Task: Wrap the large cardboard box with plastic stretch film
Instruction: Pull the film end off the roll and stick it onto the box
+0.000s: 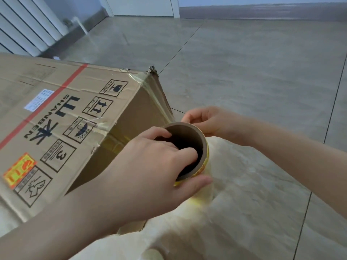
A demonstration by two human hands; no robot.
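A large brown cardboard box (62,117) with black handling symbols, a red stripe and an orange sticker fills the left half. A roll of clear stretch film (189,152) on a brown cardboard core stands upright just off the box's right end. My left hand (150,166) grips the roll, fingers hooked inside the core and thumb on the outside. My right hand (208,122) holds the roll's far rim. A sheet of film (159,102) stretches from the roll up along the box's end face to its top corner.
Grey tiled floor (253,72) spreads beyond and to the right of the box. A white radiator (26,29) lines the back left wall, with a white door frame (142,6) at the back. Pale cloth-like material (234,212) lies below the roll.
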